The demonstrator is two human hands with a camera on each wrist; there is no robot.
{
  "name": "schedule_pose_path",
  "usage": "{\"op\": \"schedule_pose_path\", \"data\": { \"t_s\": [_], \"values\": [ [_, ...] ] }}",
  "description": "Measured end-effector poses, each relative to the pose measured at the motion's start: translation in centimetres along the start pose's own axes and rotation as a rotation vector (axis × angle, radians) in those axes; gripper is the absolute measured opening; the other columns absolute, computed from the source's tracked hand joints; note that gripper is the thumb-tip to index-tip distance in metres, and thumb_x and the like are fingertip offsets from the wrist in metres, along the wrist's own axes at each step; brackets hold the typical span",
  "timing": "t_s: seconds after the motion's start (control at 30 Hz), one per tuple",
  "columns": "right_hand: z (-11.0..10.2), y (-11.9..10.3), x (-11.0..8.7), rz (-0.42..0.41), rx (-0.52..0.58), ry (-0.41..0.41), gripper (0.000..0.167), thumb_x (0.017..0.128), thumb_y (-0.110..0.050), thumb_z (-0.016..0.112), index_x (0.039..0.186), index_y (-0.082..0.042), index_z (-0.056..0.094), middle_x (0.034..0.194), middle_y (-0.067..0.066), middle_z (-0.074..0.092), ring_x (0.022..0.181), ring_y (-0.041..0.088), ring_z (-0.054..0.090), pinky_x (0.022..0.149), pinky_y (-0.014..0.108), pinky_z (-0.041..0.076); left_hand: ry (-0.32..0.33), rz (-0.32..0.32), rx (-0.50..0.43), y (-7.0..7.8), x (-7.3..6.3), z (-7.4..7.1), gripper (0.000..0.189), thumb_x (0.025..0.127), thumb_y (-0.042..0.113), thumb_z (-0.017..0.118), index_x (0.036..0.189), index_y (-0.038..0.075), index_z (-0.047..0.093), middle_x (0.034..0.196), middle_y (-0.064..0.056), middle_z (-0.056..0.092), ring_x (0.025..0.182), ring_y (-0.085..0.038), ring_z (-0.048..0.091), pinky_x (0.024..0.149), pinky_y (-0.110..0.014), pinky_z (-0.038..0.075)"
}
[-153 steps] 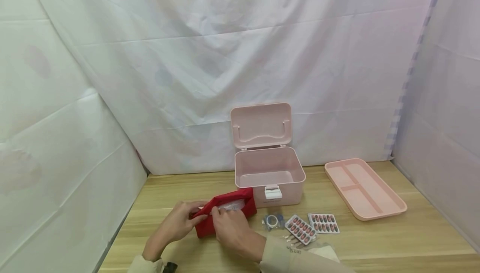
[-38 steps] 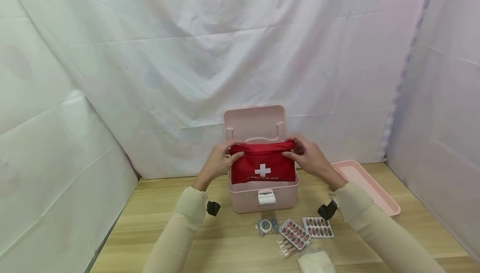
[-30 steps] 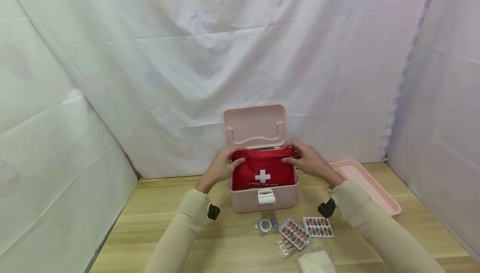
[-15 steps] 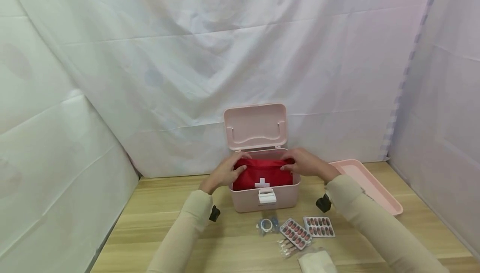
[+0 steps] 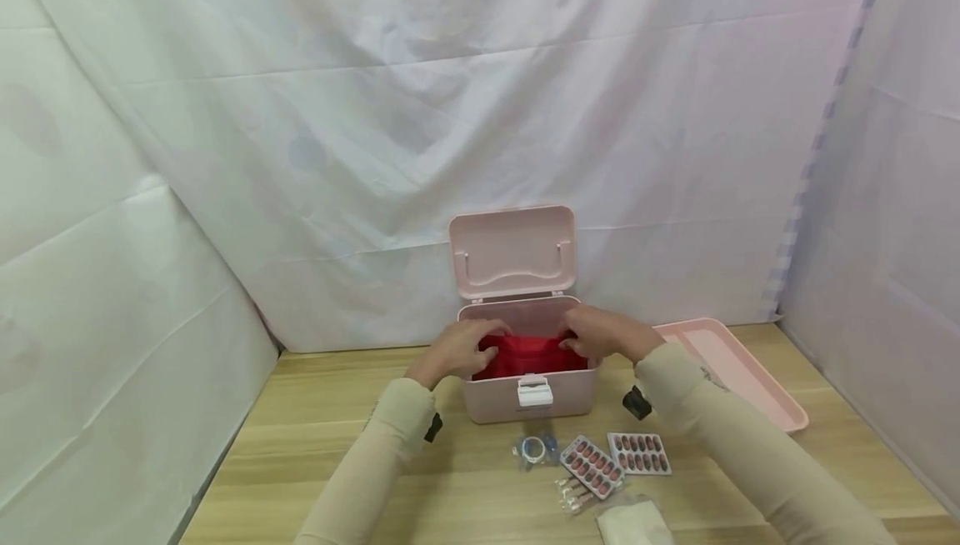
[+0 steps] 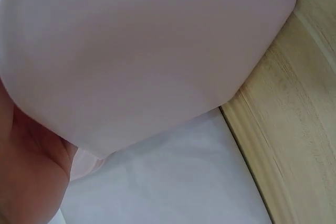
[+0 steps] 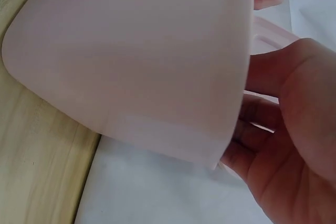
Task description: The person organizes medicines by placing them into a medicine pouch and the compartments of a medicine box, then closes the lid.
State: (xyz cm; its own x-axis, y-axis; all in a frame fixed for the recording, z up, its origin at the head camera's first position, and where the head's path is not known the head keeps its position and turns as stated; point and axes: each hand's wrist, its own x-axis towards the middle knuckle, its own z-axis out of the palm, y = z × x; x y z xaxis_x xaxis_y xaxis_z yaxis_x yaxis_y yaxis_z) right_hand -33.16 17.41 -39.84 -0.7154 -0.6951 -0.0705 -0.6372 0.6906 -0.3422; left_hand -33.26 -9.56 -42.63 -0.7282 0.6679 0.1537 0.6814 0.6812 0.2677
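The red first aid pouch (image 5: 529,355) sits low inside the pink plastic box (image 5: 495,402), its white cross now hidden behind the front wall. My left hand (image 5: 459,351) reaches over the left rim and grips the pouch's top left corner between thumb and fingers. At the opposite corner my right hand (image 5: 606,333) holds the pouch the same way. Both wrist views show mostly the outer box walls; in the right wrist view, my right hand's fingers (image 7: 257,124) curl over the rim and their tips are hidden.
The box lid (image 5: 513,252) stands raised at the back. In front lie a clear packet with a white ring (image 5: 533,449), two capsule blister packs (image 5: 592,467), cotton swabs (image 5: 574,495) and a white packet (image 5: 636,523). A pink divided tray (image 5: 738,366) lies right.
Both hands took the red pouch from the table's left front, carried it over the box and lowered it inside. It has sunk below the front rim over the last second.
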Motion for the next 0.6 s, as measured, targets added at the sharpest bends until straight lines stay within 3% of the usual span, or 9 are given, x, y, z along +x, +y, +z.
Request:
{"op": "schedule_pose_path", "data": {
  "t_s": [0.2, 0.3, 0.43, 0.6],
  "values": [
    [0.7, -0.3, 0.6, -0.045, -0.095, 0.042, 0.031, 0.089, -0.002, 0.061, 0.061, -0.011, 0.053, 0.054, -0.008, 0.038, 0.045, 0.003, 0.041, 0.045, 0.020, 0.035, -0.007, -0.014, 0.050, 0.2, 0.0, 0.3, 0.028, 0.089, 0.015, 0.060, 0.116, 0.017, 0.066, 0.107, 0.000, 0.073, 0.096, -0.018, 0.066, 0.086, -0.038, 0.052],
    [1.3, -0.2, 0.9, -0.069, -0.143, 0.078, 0.031, 0.086, -0.002, 0.061, 0.060, -0.013, 0.051, 0.055, -0.008, 0.037, 0.051, 0.006, 0.035, 0.049, 0.021, 0.030, -0.001, -0.014, 0.089, 0.2, 0.1, 0.7, 0.026, 0.088, 0.016, 0.061, 0.113, 0.016, 0.068, 0.102, 0.001, 0.073, 0.092, -0.017, 0.066, 0.083, -0.037, 0.053],
    [2.2, 0.4, 1.0, -0.092, -0.157, 0.128, 0.023, 0.088, -0.002, 0.061, 0.067, -0.012, 0.059, 0.059, -0.007, 0.046, 0.055, 0.007, 0.041, 0.054, 0.024, 0.037, -0.002, -0.027, 0.131, 0.2, 0.1, 1.0, 0.026, 0.088, 0.017, 0.060, 0.113, 0.015, 0.069, 0.101, 0.001, 0.071, 0.089, -0.016, 0.063, 0.083, -0.035, 0.052],
    [3.3, 1.2, 1.1, -0.160, -0.234, 0.255, 0.011, 0.087, -0.005, 0.063, 0.077, -0.008, 0.069, 0.070, -0.005, 0.051, 0.065, 0.012, 0.046, 0.065, 0.032, 0.044, -0.023, -0.058, 0.161, 0.3, 0.1, 1.2, 0.032, 0.090, 0.017, 0.060, 0.120, 0.014, 0.068, 0.108, -0.002, 0.069, 0.096, -0.019, 0.061, 0.089, -0.037, 0.051]
  ]
}}
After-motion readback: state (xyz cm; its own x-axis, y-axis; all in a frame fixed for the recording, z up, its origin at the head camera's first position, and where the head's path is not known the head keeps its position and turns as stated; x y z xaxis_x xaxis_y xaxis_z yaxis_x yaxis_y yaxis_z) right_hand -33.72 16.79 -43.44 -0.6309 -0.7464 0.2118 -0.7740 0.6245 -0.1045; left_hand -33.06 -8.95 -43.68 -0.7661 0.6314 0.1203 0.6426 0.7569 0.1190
